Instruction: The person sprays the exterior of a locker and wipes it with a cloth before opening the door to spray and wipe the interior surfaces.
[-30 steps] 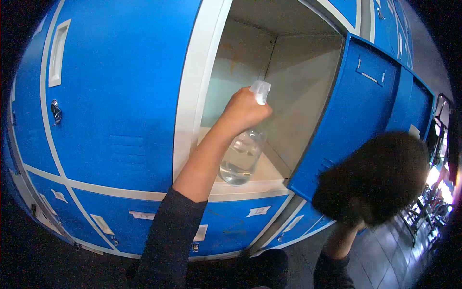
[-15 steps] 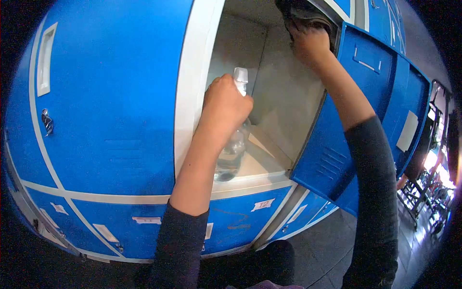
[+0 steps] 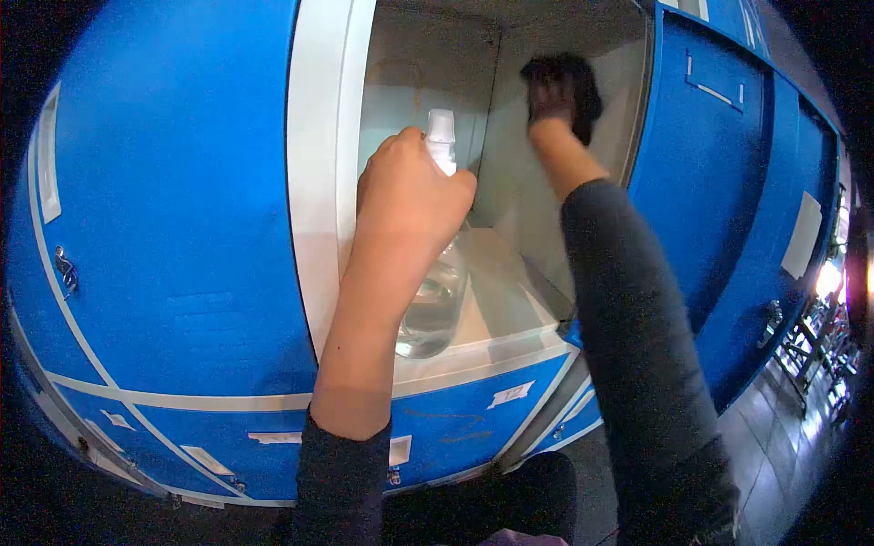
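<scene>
A clear spray bottle [image 3: 435,305] with a white nozzle and some liquid in it stands upright at the front left of the open locker compartment [image 3: 510,282]. My left hand [image 3: 410,187] is wrapped round its neck. Deeper inside, my right hand [image 3: 553,100] has a black cloth [image 3: 583,86] against the compartment's right inner wall. That hand is blurred and its fingers are partly covered by the cloth.
The blue locker door [image 3: 701,182] hangs open on the right. A closed blue door [image 3: 173,200] with a latch is on the left. Smaller lockers [image 3: 482,414] run below. Grey floor tiles [image 3: 760,455] and metal frames show at the far right.
My right hand has moved with the black cloth from the compartment's upper right front edge down and inward onto the side wall. My left hand still holds the bottle. The view has shifted slightly.
</scene>
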The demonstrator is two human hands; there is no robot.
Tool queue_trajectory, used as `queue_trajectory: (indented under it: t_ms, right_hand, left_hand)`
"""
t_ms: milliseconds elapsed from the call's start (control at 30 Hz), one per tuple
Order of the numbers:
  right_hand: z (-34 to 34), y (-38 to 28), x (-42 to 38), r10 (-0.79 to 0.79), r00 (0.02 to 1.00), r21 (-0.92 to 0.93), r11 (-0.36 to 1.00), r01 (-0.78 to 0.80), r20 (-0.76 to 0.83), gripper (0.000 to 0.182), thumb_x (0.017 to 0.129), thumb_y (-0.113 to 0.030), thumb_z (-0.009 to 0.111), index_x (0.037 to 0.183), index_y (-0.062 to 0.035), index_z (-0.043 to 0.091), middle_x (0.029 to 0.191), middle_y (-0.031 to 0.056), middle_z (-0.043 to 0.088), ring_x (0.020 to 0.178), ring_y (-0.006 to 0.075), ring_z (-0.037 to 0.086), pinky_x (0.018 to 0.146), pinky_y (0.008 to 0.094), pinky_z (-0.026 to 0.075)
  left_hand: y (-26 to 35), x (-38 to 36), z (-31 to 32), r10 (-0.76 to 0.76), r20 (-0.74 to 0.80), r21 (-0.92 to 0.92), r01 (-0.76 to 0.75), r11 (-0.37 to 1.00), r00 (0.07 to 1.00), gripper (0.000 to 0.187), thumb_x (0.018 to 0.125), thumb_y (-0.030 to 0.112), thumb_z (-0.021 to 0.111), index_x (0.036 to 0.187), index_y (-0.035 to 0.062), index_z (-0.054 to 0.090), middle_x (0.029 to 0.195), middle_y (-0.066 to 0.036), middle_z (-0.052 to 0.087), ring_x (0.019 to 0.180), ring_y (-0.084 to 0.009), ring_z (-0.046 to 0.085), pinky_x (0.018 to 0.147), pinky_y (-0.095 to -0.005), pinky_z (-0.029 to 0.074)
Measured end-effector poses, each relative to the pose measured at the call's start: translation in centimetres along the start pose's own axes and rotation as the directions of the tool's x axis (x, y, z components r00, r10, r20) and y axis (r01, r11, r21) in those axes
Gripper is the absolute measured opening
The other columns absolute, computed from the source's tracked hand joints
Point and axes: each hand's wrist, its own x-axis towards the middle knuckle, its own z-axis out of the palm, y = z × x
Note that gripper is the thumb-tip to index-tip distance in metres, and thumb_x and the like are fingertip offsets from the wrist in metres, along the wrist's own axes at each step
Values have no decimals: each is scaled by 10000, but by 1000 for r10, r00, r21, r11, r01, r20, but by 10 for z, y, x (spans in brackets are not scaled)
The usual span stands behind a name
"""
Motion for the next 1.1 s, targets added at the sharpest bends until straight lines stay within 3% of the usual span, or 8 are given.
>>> queue_trajectory:
  t_ms: [167, 200, 433, 600, 733, 800, 867, 1100]
  right_hand:
    - [58, -109, -56, -235, 953, 85, 971, 222, 192, 690, 886, -258, 410, 1457, -116, 51, 1526, 44, 10, 1399, 258, -5, 1112, 458, -17]
    - [153, -178, -18, -200, 976, 183, 966, 181, 90, 702, 878, -243, 421, 1459, -129, 42, 1526, 41, -7, 1399, 250, -2, 1111, 465, -10]
    - [51, -102, -35, -325, 913, 295, 923, 248, 248, 702, 835, -229, 510, 1437, -124, 164, 1500, 66, 123, 1366, 269, 136, 1092, 464, 104]
    - [7, 11, 51, -18, 999, 469, 883, 31, -31, 759, 759, -274, 617, 1406, -125, 249, 1453, 88, 253, 1302, 291, 289, 1043, 463, 243]
    - [21, 45, 120, 284, 921, 676, 737, -32, -266, 740, 750, -283, 635, 1390, -124, 300, 1433, 97, 317, 1273, 301, 367, 1023, 457, 312]
    - [17, 32, 70, 257, 817, 272, 954, -129, -517, 600, 845, -235, 455, 1402, -93, 284, 1445, 89, 301, 1324, 276, 283, 1068, 438, 213]
    - [-13, 11, 17, 91, 963, 243, 970, -28, -255, 607, 866, -252, 405, 1419, -67, 235, 1470, 77, 255, 1359, 245, 201, 1091, 454, 119]
    - [58, -134, -64, -187, 982, 340, 924, 175, 4, 565, 867, -201, 400, 1402, -73, 273, 1459, 110, 255, 1354, 282, 195, 1085, 461, 146]
  left_hand:
    - [-8, 3, 7, 50, -86, 16, -49, 999, 995, 261, 654, 156, 603, 829, -33, 565, 791, -208, 601, 739, -339, 596, 704, -400, 469]
    - [-10, 3, 9, 63, -117, 28, -60, 998, 991, 240, 650, 170, 599, 800, -12, 561, 730, -189, 604, 676, -314, 599, 650, -384, 470]
    - [-2, 0, 1, 20, -25, -47, -21, 999, 999, 319, 663, 110, 620, 902, -95, 567, 927, -262, 585, 890, -390, 580, 829, -425, 460]
    - [1, -2, 0, 12, -27, -27, -12, 1000, 1000, 299, 668, 103, 620, 891, -89, 570, 910, -260, 584, 875, -388, 584, 811, -432, 464]
    - [1, -3, 3, 28, -41, -16, -29, 999, 999, 267, 674, 102, 611, 863, -83, 570, 885, -259, 585, 845, -396, 587, 787, -438, 470]
    - [0, -4, 3, 34, -55, -18, -35, 999, 998, 257, 677, 105, 606, 850, -81, 570, 875, -258, 585, 830, -401, 588, 777, -440, 472]
    - [1, -5, 3, 29, -73, -4, -30, 1000, 997, 259, 678, 112, 605, 846, -82, 570, 872, -258, 585, 831, -403, 587, 779, -440, 471]
    - [-2, -2, 3, 43, -63, -4, -43, 999, 997, 276, 674, 125, 602, 856, -81, 571, 881, -253, 586, 840, -397, 587, 790, -436, 469]
